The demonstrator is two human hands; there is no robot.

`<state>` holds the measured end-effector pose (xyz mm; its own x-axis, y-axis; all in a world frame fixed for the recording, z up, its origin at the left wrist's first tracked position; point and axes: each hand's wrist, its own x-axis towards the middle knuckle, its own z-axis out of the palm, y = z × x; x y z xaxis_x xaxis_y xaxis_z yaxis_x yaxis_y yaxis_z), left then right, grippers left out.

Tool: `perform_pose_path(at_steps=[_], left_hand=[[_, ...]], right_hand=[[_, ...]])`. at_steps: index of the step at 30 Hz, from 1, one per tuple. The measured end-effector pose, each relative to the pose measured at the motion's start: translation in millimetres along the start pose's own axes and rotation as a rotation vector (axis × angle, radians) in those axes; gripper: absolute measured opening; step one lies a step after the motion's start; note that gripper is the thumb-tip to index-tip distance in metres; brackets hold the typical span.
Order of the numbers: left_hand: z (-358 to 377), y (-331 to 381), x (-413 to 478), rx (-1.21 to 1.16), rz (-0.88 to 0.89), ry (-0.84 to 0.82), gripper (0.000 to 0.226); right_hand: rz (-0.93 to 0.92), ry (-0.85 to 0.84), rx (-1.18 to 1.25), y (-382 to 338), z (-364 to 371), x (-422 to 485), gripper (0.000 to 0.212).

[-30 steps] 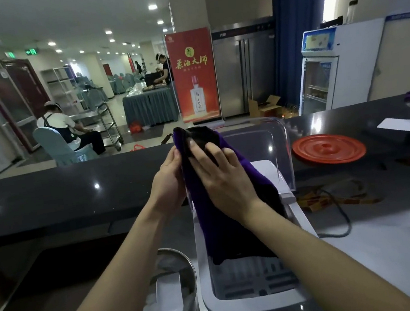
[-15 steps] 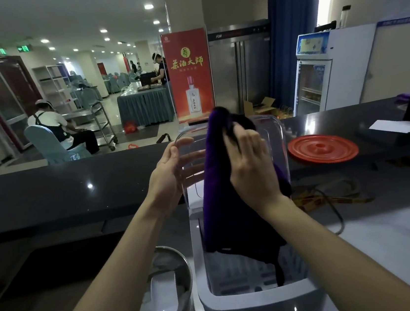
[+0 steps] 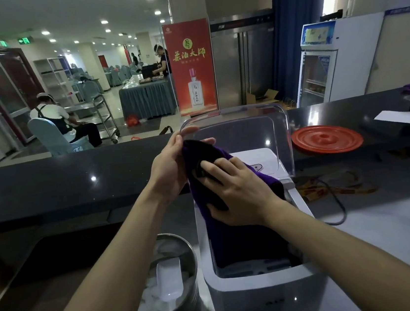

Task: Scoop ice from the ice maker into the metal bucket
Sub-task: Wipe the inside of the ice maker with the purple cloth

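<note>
The left hand is pinching the top of a purple cloth between thumb and fingers, while the right hand is gripping its middle, fingers over the fabric and thumb round a fold — the cloth is hanging lengthwise downward into the open ice maker, whose clear lid is standing upright. Just left of the machine, the metal bucket is holding ice and a white scoop — its length running away from the person.
</note>
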<state>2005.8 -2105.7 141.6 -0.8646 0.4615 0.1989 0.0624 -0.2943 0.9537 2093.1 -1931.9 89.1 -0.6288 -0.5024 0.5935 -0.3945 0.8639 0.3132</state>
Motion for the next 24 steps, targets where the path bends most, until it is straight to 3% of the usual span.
perform_pose_path(at_steps=[6, 12, 21, 24], left_hand=[[1.0, 0.2, -3.8, 0.015, -0.008, 0.010, 0.048], [3.6, 4.7, -6.5, 0.033, 0.004, 0.038, 0.043], [6.1, 5.3, -5.4, 0.031, -0.012, 0.015, 0.046], [8.5, 4.1, -4.0, 0.023, -0.007, 0.022, 0.050]], right_hand=[[-0.094, -0.013, -0.071, 11.3, -4.0, 4.1, 0.058], [-0.112, 0.088, -0.101, 22.1, -10.7, 21.1, 0.050], [0.273, 0.261, -0.251, 87.0, -33.3, 3.5, 0.035], [0.450, 0.228, -0.271, 98.5, -35.3, -25.9, 0.043]])
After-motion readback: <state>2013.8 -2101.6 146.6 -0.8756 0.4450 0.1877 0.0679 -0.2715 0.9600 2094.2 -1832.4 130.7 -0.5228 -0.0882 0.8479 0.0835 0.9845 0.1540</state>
